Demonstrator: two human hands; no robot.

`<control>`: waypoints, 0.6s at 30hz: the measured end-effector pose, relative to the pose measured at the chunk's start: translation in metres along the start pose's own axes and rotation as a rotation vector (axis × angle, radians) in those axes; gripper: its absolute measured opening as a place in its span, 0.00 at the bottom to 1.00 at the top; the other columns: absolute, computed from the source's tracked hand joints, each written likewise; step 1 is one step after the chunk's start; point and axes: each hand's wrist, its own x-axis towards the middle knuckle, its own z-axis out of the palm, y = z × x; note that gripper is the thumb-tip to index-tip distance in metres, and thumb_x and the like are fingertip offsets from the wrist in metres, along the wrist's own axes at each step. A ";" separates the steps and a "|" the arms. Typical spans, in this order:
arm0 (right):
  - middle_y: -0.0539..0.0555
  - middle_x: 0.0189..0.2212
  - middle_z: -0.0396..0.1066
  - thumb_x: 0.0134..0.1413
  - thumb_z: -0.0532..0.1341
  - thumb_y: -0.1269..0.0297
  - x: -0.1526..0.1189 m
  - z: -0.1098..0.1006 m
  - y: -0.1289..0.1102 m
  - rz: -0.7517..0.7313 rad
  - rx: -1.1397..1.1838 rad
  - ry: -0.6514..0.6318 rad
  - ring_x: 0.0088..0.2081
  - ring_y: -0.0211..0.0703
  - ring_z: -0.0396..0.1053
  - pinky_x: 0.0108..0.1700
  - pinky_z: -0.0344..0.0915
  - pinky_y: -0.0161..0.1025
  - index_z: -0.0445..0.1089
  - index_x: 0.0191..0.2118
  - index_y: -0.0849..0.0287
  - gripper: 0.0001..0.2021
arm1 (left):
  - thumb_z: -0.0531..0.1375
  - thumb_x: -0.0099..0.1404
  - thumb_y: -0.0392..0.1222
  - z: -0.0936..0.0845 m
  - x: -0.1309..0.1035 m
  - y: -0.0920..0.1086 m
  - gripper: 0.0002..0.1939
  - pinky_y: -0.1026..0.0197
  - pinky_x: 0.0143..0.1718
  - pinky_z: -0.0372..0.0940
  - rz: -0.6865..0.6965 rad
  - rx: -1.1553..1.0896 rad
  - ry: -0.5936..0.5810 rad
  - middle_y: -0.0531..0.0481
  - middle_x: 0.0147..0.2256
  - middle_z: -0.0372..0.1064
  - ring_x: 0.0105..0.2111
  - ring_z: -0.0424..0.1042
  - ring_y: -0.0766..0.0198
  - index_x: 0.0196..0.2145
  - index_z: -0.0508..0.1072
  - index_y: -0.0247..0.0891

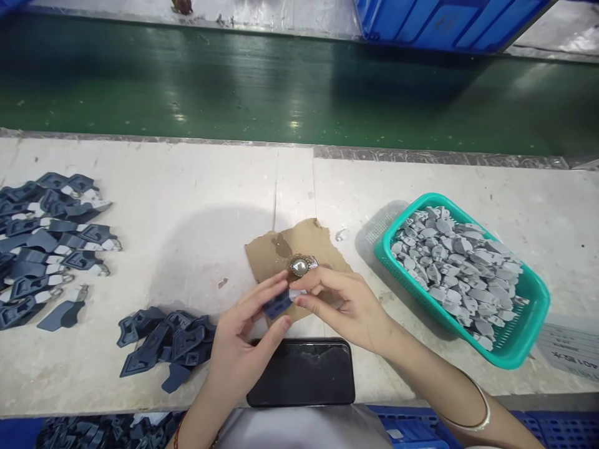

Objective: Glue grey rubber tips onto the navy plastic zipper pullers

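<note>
Dark-blue part [277,305] sits clamped between your left hand's [248,330] thumb and fingers, above the brown cardboard [327,246]; your right hand's [346,305] fingertips pinch a pale piece [296,294] against it. At three o'clock lies the teal basket [538,312], at six the phone [306,374].

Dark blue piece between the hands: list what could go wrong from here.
The small pale piece, pinched in the right hand, might slip against the dark blue piece.
The phone lies by the bench's front edge; a nudge could tip it off.
The left forearm might brush the nearby dark blue pile.
</note>
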 end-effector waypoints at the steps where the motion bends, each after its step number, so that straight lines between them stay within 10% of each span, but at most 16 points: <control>1: 0.54 0.38 0.82 0.67 0.64 0.62 0.000 -0.002 -0.001 -0.030 -0.025 -0.015 0.36 0.41 0.78 0.37 0.74 0.36 0.78 0.45 0.56 0.06 | 0.68 0.67 0.41 -0.001 0.000 0.001 0.19 0.57 0.60 0.75 -0.023 0.013 0.008 0.47 0.57 0.79 0.59 0.78 0.53 0.56 0.81 0.47; 6: 0.53 0.37 0.83 0.69 0.63 0.63 0.000 -0.007 -0.006 -0.067 -0.082 -0.061 0.37 0.41 0.80 0.38 0.75 0.36 0.76 0.44 0.55 0.05 | 0.69 0.66 0.43 -0.004 0.000 0.000 0.10 0.63 0.43 0.79 -0.069 0.118 0.038 0.48 0.41 0.85 0.40 0.84 0.58 0.44 0.84 0.42; 18: 0.54 0.38 0.82 0.71 0.61 0.65 -0.001 -0.005 -0.008 -0.168 -0.141 -0.068 0.39 0.43 0.80 0.40 0.75 0.37 0.76 0.42 0.55 0.06 | 0.66 0.68 0.38 -0.005 0.000 0.002 0.05 0.68 0.37 0.74 0.115 0.250 -0.003 0.50 0.38 0.83 0.35 0.82 0.64 0.42 0.81 0.40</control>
